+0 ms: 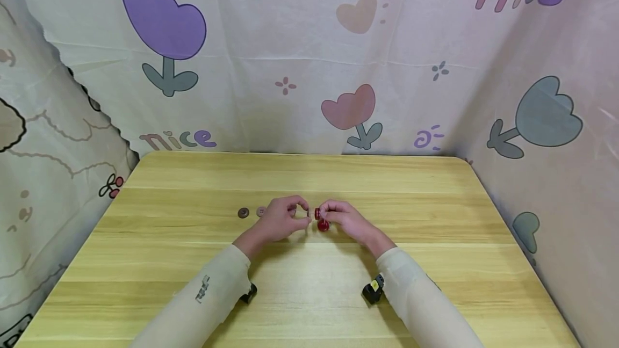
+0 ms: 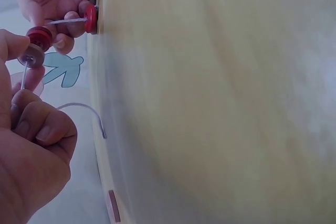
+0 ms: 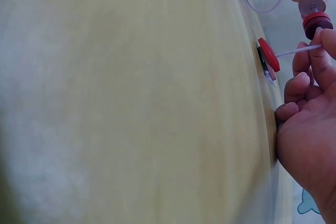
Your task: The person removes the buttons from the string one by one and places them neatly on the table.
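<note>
My left hand [image 1: 285, 218] pinches a brown button [image 2: 32, 56] between thumb and fingertip. A white cord [image 2: 24, 74] runs from this button down into my curled left fingers. Beside it, a red button [image 3: 317, 16] and a darker one [image 3: 318, 28] sit stacked close together, at the fingertips of my right hand [image 1: 349, 219]. The right thumb and forefinger pinch the cord [image 3: 299, 51] just behind that stack. Farther along the cord hangs another red button [image 1: 323, 225], low over the table. A loose cord end curves out from below the left hand.
On the wooden table [image 1: 309, 176] lie a brown button [image 1: 243, 212] and a paler one [image 1: 261, 211], left of the left hand. A dark button [image 3: 262, 60] shows behind the hanging red one. Printed cloth [image 1: 271, 26] stands behind the table.
</note>
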The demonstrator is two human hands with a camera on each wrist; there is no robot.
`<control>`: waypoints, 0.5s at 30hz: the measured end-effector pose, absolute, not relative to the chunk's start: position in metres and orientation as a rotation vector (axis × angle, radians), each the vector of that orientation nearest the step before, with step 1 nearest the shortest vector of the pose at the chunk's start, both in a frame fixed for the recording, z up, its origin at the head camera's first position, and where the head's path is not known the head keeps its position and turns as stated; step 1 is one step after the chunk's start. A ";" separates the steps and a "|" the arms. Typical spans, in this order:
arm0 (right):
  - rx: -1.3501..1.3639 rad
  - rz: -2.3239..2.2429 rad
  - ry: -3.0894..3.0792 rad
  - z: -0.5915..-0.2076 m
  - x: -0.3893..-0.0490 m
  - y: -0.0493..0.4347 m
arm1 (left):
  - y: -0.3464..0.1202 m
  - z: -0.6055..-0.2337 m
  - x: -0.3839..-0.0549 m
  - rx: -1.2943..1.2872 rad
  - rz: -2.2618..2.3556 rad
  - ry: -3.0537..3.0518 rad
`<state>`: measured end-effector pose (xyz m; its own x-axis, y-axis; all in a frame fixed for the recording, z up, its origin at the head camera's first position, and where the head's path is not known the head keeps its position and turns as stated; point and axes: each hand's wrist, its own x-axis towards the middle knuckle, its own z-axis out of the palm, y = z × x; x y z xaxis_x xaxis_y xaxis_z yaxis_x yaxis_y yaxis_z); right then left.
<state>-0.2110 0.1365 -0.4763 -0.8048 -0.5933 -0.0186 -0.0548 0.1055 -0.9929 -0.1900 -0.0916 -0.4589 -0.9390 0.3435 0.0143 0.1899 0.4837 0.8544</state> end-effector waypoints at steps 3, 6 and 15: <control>-0.626 -1.747 1.985 -0.477 -0.211 0.136 | -0.094 -0.458 -0.190 0.453 1.421 2.600; -0.613 -1.747 1.981 -0.478 -0.212 0.136 | -0.096 -0.457 -0.190 0.439 1.392 2.631; -0.586 -1.726 1.975 -0.477 -0.213 0.137 | -0.105 -0.459 -0.191 0.412 1.455 2.587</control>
<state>-0.2133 0.1372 -0.4773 -0.8084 -0.5860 -0.0561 -0.0229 0.1265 -0.9917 -0.1906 -0.1049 -0.4588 -0.9519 0.3063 0.0078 0.1658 0.4933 0.8539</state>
